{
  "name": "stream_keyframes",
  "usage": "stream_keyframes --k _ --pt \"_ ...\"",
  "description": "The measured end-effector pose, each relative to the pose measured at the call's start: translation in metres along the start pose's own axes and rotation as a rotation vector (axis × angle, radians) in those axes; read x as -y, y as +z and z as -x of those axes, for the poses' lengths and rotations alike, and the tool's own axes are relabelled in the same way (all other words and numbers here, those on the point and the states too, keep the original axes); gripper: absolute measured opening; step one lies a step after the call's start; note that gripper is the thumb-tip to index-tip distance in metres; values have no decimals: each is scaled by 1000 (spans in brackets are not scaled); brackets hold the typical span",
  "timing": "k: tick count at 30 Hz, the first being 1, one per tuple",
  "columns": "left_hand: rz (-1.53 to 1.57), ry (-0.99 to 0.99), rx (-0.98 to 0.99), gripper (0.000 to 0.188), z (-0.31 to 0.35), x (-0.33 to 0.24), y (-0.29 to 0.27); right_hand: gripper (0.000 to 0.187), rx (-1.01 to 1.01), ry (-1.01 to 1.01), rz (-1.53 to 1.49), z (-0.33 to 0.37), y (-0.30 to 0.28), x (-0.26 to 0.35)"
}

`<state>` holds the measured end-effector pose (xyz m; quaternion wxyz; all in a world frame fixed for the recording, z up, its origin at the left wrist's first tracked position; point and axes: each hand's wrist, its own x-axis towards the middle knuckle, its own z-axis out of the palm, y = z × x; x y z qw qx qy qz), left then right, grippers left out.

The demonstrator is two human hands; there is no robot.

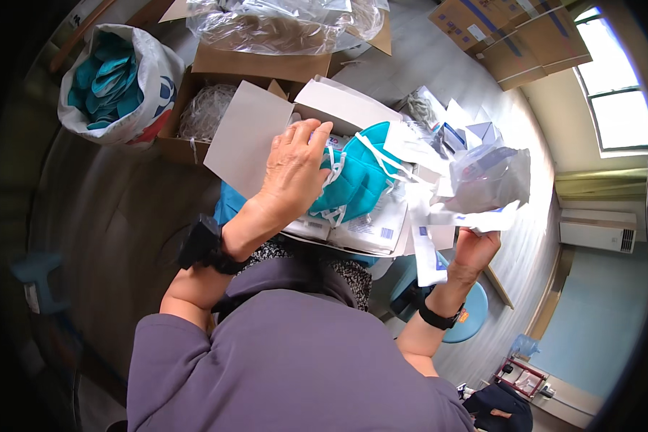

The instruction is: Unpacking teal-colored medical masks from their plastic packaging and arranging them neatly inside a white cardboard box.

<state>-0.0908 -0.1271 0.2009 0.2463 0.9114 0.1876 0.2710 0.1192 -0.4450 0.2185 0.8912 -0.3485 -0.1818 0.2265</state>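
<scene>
In a white carton (356, 101) in front of me lie teal face masks (360, 176) with white straps, over white printed packets (371, 229). My left hand (291, 169) is at the masks' left edge, fingers curved and thumb apart, with mask edges and straps between them. Its fingertips are partly hidden. To the right, my right hand (477, 252) is closed on the lower edge of a torn white-and-clear plastic bag (493, 180). A white strip of the bag hangs beside this hand.
A white sack (155, 119) of teal mask pieces (108, 86) stands at the far left. Next to it, a brown carton (173, 137) holds clear plastic. Crumpled wrap (288, 29) lies beyond. A blue stool (468, 313) stands at right, stacked cartons (515, 39) at the far right.
</scene>
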Motion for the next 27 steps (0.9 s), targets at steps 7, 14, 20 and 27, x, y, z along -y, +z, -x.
stream_keyframes --k 7,14,20,27 --pt "791 -115 345 74 -16 -43 -33 33 -326 74 -101 -17 55 -45" --pt "1185 -636 426 34 -38 -39 -34 34 -39 338 518 -4 146 -115" --pt "1077 -685 335 12 -116 35 -35 28 176 388 740 -1 138 -105" --pt "927 -707 -60 15 -314 167 -16 22 23 385 749 8 113 -110"
